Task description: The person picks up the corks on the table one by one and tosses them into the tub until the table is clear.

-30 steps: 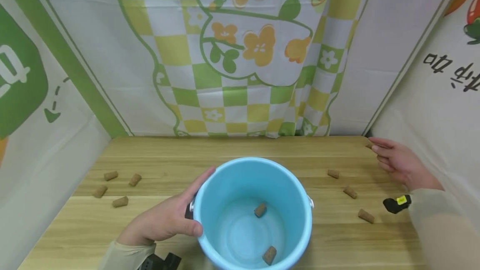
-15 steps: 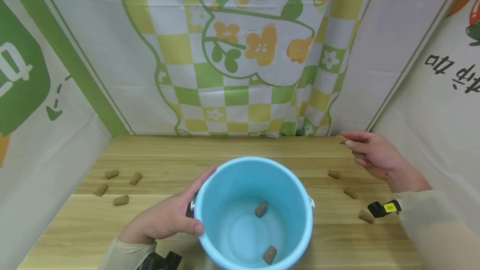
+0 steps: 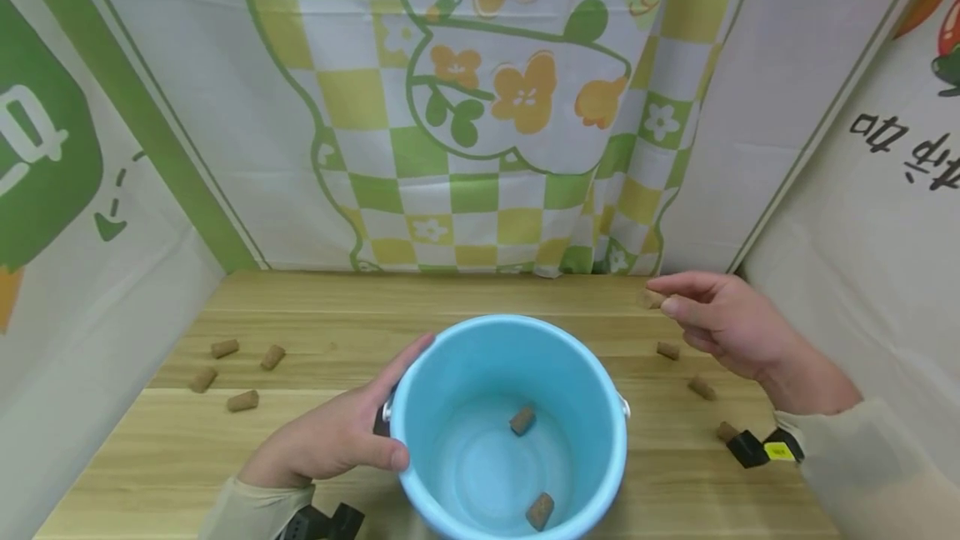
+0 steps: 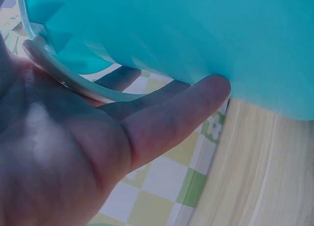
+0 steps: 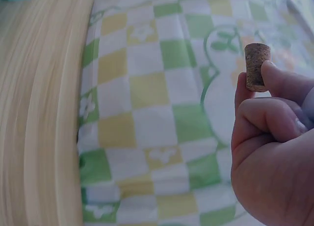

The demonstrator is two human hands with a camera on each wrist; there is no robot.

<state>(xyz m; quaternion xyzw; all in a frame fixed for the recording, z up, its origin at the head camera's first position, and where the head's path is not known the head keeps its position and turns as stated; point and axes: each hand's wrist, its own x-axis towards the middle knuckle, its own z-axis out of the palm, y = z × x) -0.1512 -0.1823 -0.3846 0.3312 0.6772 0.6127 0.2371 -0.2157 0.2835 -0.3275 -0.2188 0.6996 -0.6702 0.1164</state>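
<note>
A light blue bucket stands upright on the wooden table, with two corks inside, one cork farther back and another cork nearer the front. My left hand rests against the bucket's left side, thumb near the rim. In the left wrist view, fairly straight fingers touch the outer wall beside the bucket's handle. Above the right rear part of the table, my right hand pinches a cork between thumb and fingers.
Several loose corks lie at the table's left, including one cork. On the right are a cork, another cork and a third cork partly covered by the wrist device. A patterned curtain hangs along the back edge.
Holding the cork, my right hand has moved left from the table's right rear corner toward the bucket. My left hand and the bucket have stayed put.
</note>
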